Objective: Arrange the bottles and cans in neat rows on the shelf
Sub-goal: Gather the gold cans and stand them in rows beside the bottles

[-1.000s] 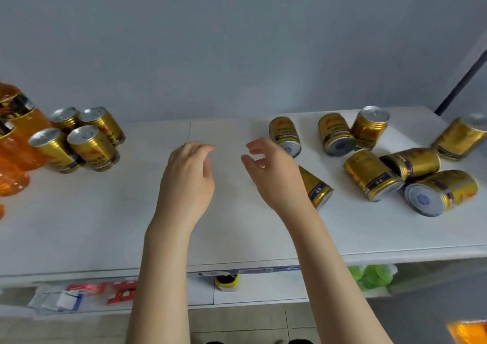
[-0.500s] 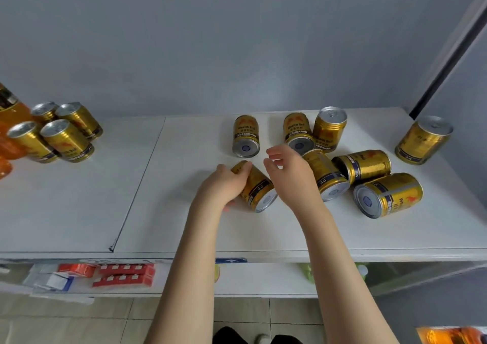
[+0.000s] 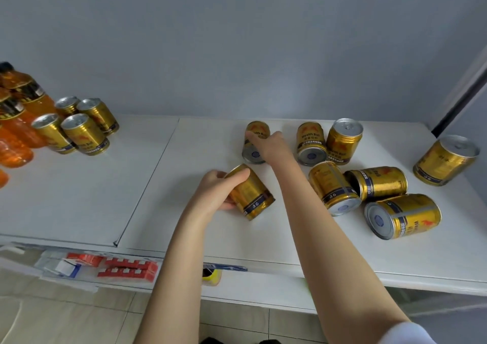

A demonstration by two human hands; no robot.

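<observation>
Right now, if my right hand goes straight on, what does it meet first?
The rear can lying right before it; the right hand seems to be touching it, with only wall beyond.

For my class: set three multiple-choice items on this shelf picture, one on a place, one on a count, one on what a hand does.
1. The group of upright gold cans stands: A beside the orange bottles; B against the black pole; C on the floor.
2. That group holds: A two cans; B four cans; C six cans.
3. The left hand: A lies flat on the shelf; B holds a bottle; C grips a gold can.
Answers: 1 A, the cans stand right beside the bottles at the left; 2 B, four stand there; 3 C, its fingers curl round the can.
</observation>
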